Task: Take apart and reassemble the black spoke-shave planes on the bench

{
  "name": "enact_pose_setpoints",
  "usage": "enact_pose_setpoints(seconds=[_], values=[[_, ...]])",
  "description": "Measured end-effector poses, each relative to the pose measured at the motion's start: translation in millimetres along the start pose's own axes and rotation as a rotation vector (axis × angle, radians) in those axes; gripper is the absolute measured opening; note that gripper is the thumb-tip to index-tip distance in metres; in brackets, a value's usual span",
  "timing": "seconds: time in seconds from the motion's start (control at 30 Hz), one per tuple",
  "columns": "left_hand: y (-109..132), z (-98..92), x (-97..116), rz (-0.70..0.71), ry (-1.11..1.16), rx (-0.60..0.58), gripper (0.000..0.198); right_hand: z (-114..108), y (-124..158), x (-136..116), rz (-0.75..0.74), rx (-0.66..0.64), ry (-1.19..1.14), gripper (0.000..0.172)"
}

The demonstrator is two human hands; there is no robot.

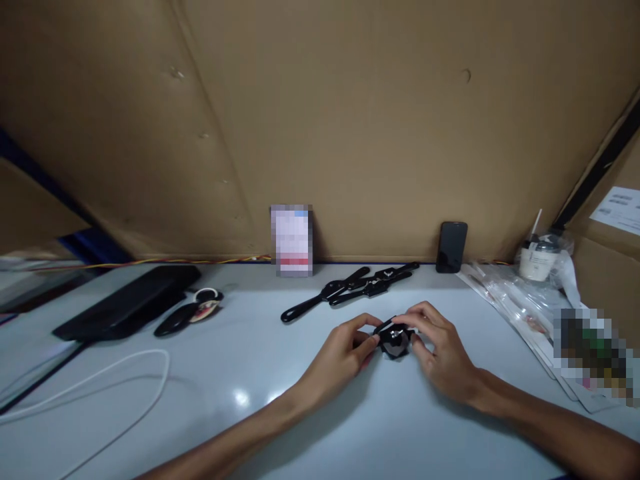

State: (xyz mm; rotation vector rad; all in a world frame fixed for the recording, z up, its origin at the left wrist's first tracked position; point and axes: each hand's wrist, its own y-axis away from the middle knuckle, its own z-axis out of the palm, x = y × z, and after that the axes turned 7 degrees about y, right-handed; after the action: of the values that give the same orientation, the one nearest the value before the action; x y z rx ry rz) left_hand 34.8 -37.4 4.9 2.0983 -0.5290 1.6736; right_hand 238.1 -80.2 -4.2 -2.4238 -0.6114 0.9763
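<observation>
Your grip, left hand and right hand, pinched a glossy black piece, handling unfinished. Untouched black spokeshaves lay beyond.

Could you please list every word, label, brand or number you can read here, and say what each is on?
No text here can be read.
White label on the cardboard at right: printed lines, too small.
White cup: faint print, too small.
Upright card or screen: pixelated.
Plastic packets: partly pixelated, nothing readable.
Small black piece: none readable.
</observation>
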Motion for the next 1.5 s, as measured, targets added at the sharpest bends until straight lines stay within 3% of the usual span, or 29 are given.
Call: enact_pose_setpoints(seconds=[0.13,0.2,0.4,0.53,0.7,0.8,0.83,0.93,0.97,1.1,1.27,1.5], values=[[0,-1.1,3,-0.048,0.042,-0.004,0.045,0,-1,2,0.103,0.005,0.086,0.017],[1,-1.3,4,-0.047,0.047,0.000,0.046,2,-1,5,0.120,-0.012,0.112,0.016],[1,-1.3,6,-0.055,0.059,-0.005,0.046,2,0,5,0.088,-0.017,0.069,0.051],[0,-2.5,7,-0.078,0.067,-0.017,0.047,-2,-2,-2,0.095,0.060,0.080,0.012],[0,-5.5,8,-0.135,0.086,-0.022,0.050,-3,-2,-3,0.093,0.086,0.110,0.021],[0,-6.4,7,-0.137,0.086,-0.020,0.048,-1,0,0,0.098,0.036,0.113,0.010],[0,-6.5,6,-0.138,0.088,-0.015,0.047,1,0,1,0.105,0.019,0.129,0.018],[0,-6.3,5,-0.155,0.094,-0.002,0.045,4,1,4,0.133,-0.038,0.190,0.069],[0,-6.2,6,-0.161,0.095,0.000,0.044,4,1,5,0.137,-0.060,0.203,0.076],[0,-5.6,7,-0.142,0.088,-0.009,0.043,3,1,6,0.095,-0.124,0.195,0.072],[0,-4.7,5,-0.102,0.082,-0.016,0.047,0,3,2,-0.064,-0.214,0.234,0.070],[0,-4.6,4,-0.093,0.094,-0.014,0.050,0,4,-4,-0.111,-0.187,0.237,0.044]])
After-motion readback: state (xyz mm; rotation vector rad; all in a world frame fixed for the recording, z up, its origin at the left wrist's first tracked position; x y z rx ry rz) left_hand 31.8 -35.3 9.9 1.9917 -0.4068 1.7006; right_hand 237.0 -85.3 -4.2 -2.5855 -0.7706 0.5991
